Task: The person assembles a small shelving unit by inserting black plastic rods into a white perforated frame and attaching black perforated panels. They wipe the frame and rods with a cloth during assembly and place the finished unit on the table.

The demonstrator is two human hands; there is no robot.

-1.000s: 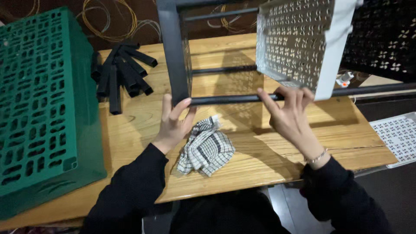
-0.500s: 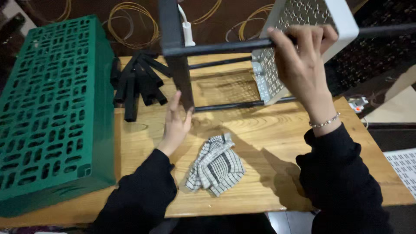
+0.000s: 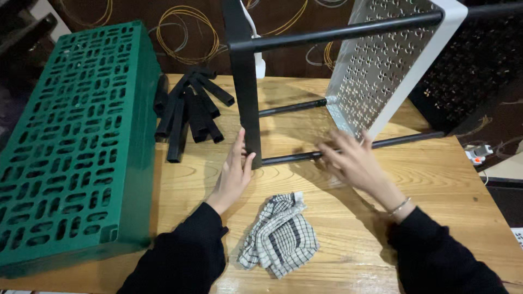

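**Head view: two hands steady a black rack frame on a wooden table**

At nine o'clock you have a large green perforated panel (image 3: 71, 147) lying along the left edge of the wooden table (image 3: 447, 201). Toward eleven o'clock, just beside it, sits a loose pile of black bars (image 3: 188, 111).

Your left hand (image 3: 235, 173) is at the centre, open and flat, palm and thumb pressed against the foot of the black upright post (image 3: 243, 81). At six o'clock, near you, a crumpled checked cloth (image 3: 280, 235) lies apart from both hands.

Your right hand (image 3: 354, 160), at three o'clock, is blurred; its fingers are spread over the lower black rod (image 3: 289, 158), though I cannot tell whether they close on it. Above it, at one o'clock, a white perforated panel (image 3: 381, 65) leans tilted against the frame.

The frame looks stiff but likely loose at its joints, light and smooth; hold the post low, near where the rod meets it.
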